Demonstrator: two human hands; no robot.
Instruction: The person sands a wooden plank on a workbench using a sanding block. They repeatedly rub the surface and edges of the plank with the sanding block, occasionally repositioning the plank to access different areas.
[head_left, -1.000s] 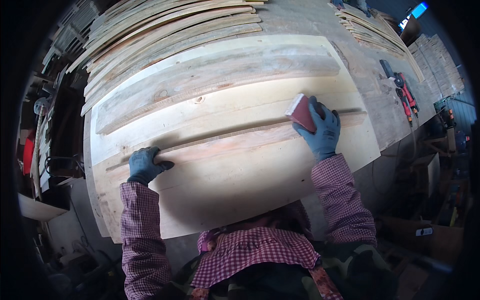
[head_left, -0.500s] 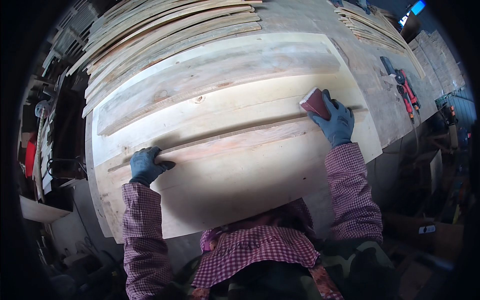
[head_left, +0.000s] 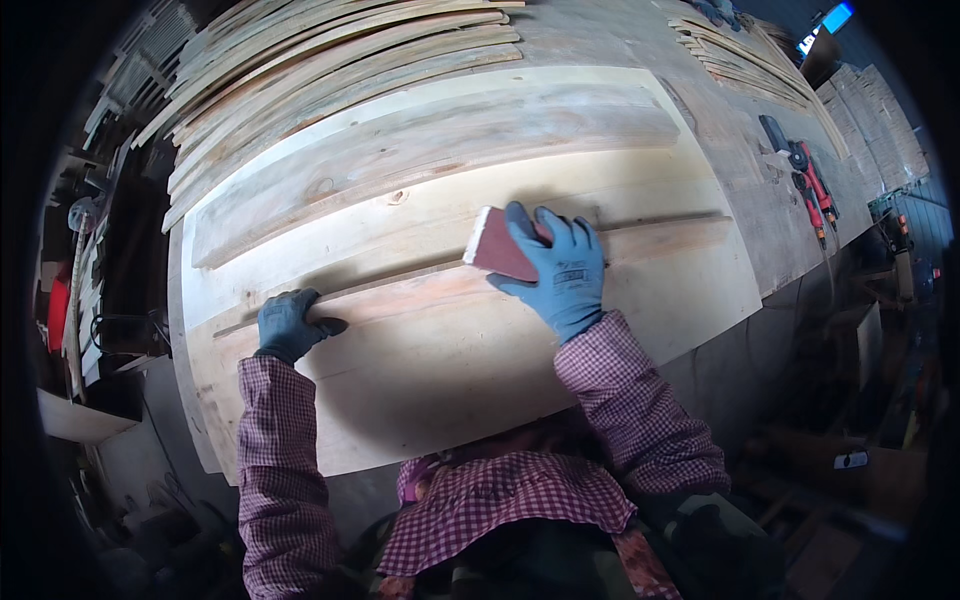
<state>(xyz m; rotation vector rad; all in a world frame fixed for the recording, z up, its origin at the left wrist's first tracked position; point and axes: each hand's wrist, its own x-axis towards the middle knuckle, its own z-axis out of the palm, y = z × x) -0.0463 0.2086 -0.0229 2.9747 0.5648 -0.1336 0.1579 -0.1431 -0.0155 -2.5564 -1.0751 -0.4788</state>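
A narrow wooden board lies slantwise across a large pale wood panel. Near its left end my left hand, in a blue-grey glove, is wrapped over the board with the thumb on the near side. My right hand, gloved alike, grips a dark red sanding block with a pale edge. That block is at the board's middle, over its upper edge; whether it touches the wood is hard to tell. Farther back on the panel rests a wider wooden plank.
Long wooden strips are piled at the far left of the worktable. More strips lie at the far right. A red and black hand tool with a cord sits near the table's right edge.
My right hand has moved left along the board with the sanding block, from near its right end to its middle. My left hand stays at the left end.
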